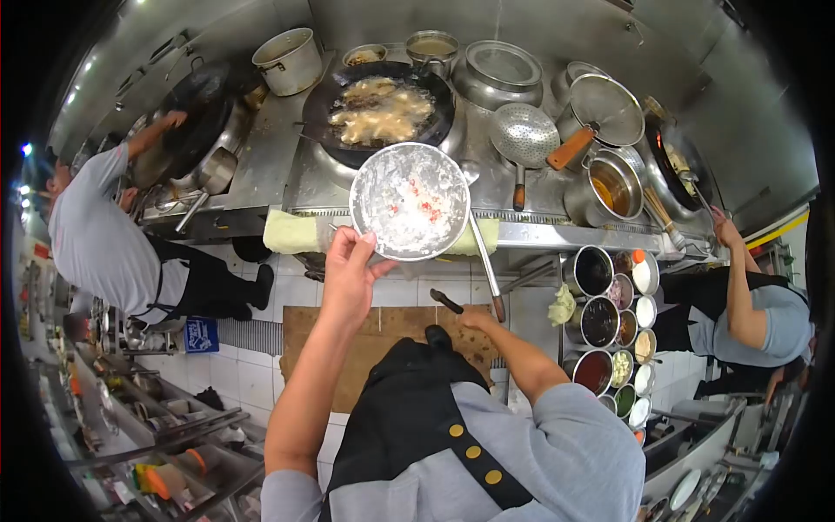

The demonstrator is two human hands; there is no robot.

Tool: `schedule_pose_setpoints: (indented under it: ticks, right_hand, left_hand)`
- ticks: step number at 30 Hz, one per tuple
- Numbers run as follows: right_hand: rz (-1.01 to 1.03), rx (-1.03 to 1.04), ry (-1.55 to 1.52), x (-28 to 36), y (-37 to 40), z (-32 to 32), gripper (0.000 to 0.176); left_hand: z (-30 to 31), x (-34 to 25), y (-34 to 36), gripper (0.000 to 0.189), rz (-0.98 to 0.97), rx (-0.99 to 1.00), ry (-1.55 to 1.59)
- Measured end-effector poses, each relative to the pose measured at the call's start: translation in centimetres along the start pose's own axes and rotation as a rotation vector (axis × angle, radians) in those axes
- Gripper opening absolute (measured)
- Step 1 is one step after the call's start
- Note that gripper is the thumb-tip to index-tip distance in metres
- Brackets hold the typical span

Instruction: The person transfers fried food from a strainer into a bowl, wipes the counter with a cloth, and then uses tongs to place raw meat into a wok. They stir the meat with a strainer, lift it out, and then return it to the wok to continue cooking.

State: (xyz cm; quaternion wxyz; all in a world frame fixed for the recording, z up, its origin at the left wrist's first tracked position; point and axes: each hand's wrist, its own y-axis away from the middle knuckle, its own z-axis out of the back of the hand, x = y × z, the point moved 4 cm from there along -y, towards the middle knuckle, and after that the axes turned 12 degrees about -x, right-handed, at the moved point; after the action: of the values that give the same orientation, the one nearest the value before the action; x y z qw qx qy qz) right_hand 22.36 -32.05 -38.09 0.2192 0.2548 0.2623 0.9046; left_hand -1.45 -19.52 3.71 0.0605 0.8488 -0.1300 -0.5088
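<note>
My left hand [350, 270] grips the rim of a round metal bowl [410, 248], thumb on the inside edge. White powder coats the bowl, with small red bits in the middle. Behind it, a large black wok [317, 113] holds pale golden pieces of food [383, 117] in bubbling dark oil. My right hand [474, 318] is lower, closed around a short dark tool [446, 301] whose kind I cannot make out. A long-handled ladle [485, 261] lies across the stove's front edge, just right of the bowl.
A perforated strainer [524, 135], a pot with a sieve [606, 109] and a pot of brown liquid [613, 187] stand right of the wok. Several seasoning containers [600, 322] line the right side. One person [113, 217] works at left, another [739, 304] at right. Cardboard [304, 348] covers the floor.
</note>
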Motion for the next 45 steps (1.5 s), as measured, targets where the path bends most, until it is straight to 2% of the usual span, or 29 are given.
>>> schedule_pose_setpoints:
  ticks: [1, 4, 5, 7, 8, 10, 11, 13, 14, 16, 17, 19, 20, 22, 24, 26, 30, 32, 35, 38, 40, 42, 44, 45]
  right_hand:
    - [-0.091, 0.009, 0.004, -0.1, 0.4, 1.1, 0.05]
    - [-0.063, 0.042, 0.019, -0.4, 1.1, 3.4, 0.06]
    - [-0.064, 0.047, 0.016, 1.0, 3.9, 5.2, 0.06]
    - [0.153, -0.071, -0.064, 6.3, 12.2, 11.9, 0.054]
    - [0.151, -0.062, -0.068, 6.4, 14.8, 12.5, 0.054]
    - [0.174, -0.453, -0.294, 5.7, 18.5, 14.2, 0.046]
    - [0.175, -0.448, -0.292, 5.1, 18.7, 14.5, 0.046]
    - [-0.048, -0.681, -0.427, 2.1, 19.9, 15.5, 0.041]
    - [-0.052, -0.684, -0.43, 0.9, 19.6, 15.6, 0.041]
    - [-0.115, -0.917, -0.431, -2.8, 17.9, 16.1, 0.039]
    - [-0.107, -0.922, -0.43, -5.1, 16.2, 15.4, 0.039]
    - [0.197, -1.065, -0.281, -7.7, 13.5, 13.3, 0.035]
    - [0.209, -1.07, -0.28, -7.6, 12.6, 11.9, 0.035]
    - [-0.087, -0.473, -1.201, -6.7, 10.4, 7.0, 0.032]
    - [-0.162, -0.486, -1.206, -2.5, 10.2, 5.1, 0.034]
    - [-0.152, -0.583, -1.221, 1.8, 8.3, 3.8, 0.033]
    - [-0.109, -0.688, -1.527, 12.0, 3.1, 5.8, 0.031]
    - [-0.068, -0.629, -1.658, 16.5, 1.5, 8.1, 0.029]
    - [-0.053, -0.54, -1.694, 19.5, -0.6, 9.0, 0.028]
    - [-0.043, -0.524, -1.643, 18.6, 2.4, 7.9, 0.03]
    - [-0.154, -0.522, -1.484, 14.9, 3.9, 4.6, 0.029]
    - [-0.257, -0.429, -1.596, 11.1, 7.2, 1.7, 0.027]
    - [-0.457, -0.369, -1.667, 7.9, 9.3, -0.1, 0.014]
    - [-0.463, -0.35, -1.651, 6.5, 8.5, -0.5, 0.014]
  left_hand:
    - [-0.3, -0.1, 0.0, 0.012, 0.006, -0.013, -0.014]
    - [0.1, 0.3, -0.1, 0.012, 0.003, -0.048, -0.04]
    - [0.8, 0.5, 0.1, 0.012, -0.003, -0.076, -0.043]
    - [2.3, 0.4, 0.7, 0.012, -0.021, -0.109, -0.04]
    - [3.3, 0.1, 1.1, 0.012, -0.038, -0.129, -0.046]
    - [5.9, -0.4, 1.4, 0.01, -0.043, -0.162, -0.066]
    - [7.2, -0.6, 1.6, 0.009, -0.07, -0.181, -0.041]
    - [9.0, -1.4, 2.5, 0.008, -0.094, -0.203, -0.023]
    - [9.7, -1.7, 2.7, 0.008, -0.093, -0.198, -0.025]
    - [10.9, -2.2, 3.0, 0.008, -0.141, -0.204, 0.003]
    - [11.0, -2.4, 3.3, 0.008, -0.15, -0.216, 0.003]
    - [12.1, -2.5, 3.6, 0.008, -0.149, -0.234, 0.013]
    - [12.7, -2.5, 3.7, 0.008, -0.147, -0.252, 0.018]
    - [13.6, -2.6, 4.3, 0.009, -0.15, -0.266, 0.017]
    - [14.1, -2.8, 4.8, 0.009, -0.147, -0.285, 0.013]
    - [14.3, -2.9, 5.2, 0.01, -0.165, -0.317, 0.047]
    - [13.5, -3.7, 5.2, 0.01, -0.181, -0.294, 0.042]
    - [12.9, -4.0, 5.0, 0.009, -0.183, -0.264, 0.043]
    - [12.0, -3.8, 4.4, 0.011, -0.176, -0.253, 0.03]
    - [11.7, -3.2, 3.6, 0.011, -0.167, -0.25, 0.028]
    - [11.0, -3.1, 3.1, 0.01, -0.159, -0.26, 0.03]
    - [9.5, -3.1, 2.5, 0.01, -0.138, -0.25, 0.044]
    - [6.9, -3.4, 1.8, 0.011, -0.129, -0.278, 0.028]
    - [5.8, -3.3, 1.2, 0.011, -0.112, -0.237, 0.019]
